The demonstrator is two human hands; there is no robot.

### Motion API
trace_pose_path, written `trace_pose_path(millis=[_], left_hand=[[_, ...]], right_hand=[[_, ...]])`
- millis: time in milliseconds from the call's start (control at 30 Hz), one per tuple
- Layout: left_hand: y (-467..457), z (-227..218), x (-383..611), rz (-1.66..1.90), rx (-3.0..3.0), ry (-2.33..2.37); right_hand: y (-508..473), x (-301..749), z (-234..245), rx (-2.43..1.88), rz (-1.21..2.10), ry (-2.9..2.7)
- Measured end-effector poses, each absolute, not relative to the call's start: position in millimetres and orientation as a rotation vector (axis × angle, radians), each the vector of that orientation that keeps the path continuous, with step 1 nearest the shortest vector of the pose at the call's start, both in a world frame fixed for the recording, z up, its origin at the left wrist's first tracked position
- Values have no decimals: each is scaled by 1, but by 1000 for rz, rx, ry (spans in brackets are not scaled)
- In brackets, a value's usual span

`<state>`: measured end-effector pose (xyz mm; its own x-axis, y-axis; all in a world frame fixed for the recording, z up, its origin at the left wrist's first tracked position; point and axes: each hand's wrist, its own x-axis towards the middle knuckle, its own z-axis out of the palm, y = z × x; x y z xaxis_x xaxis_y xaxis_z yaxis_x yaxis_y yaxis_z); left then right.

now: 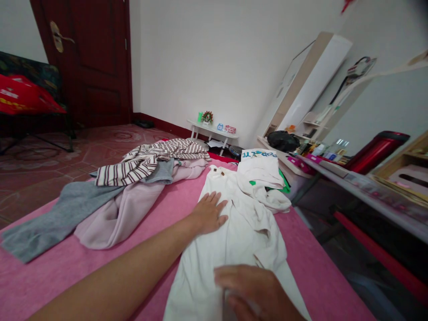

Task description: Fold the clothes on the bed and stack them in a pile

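A white garment (239, 232) lies spread lengthwise on a pink bed cover (160, 209). My left hand (209, 213) rests flat on the garment's left edge, fingers stretched out and slightly apart. My right hand (254, 290) is low in the picture near the garment's near end, fingers curled over the white cloth and apparently pinching it. The garment's far part (267, 200) is bunched and wrinkled to the right.
A pile of clothes, striped (150, 160), grey (63, 214) and pale pink (117, 214), lies on the left of the bed. A folded white shirt with blue letters (261, 167) sits at the far end. A cluttered shelf (351, 178) runs along the right; a dark red door (90, 58) stands behind.
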<state>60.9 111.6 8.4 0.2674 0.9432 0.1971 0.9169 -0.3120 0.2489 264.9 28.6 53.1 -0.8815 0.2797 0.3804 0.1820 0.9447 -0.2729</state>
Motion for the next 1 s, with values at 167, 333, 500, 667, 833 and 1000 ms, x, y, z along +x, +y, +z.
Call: trace_pose_path(millis=[167,333,500,667,833,1000], left_hand=[[111,7,62,500,2435,1793],[113,3,62,570,2433,1775],[113,3,62,713,2380,1746],[118,4,58,1055,2131,1716],[122,7,53,1185,2017,1656],[121,8,52,1162,2025,1645]], right_hand=[[100,327,58,-1324,-74,-2106],[149,364,40,-1610,510,-1949],[140,340,74,-1456,721,-1516],[98,295,105,-1275,1080,-1754],[63,278,98,-1239,1266,-2251],[57,295,92,-1458,825,-2511]])
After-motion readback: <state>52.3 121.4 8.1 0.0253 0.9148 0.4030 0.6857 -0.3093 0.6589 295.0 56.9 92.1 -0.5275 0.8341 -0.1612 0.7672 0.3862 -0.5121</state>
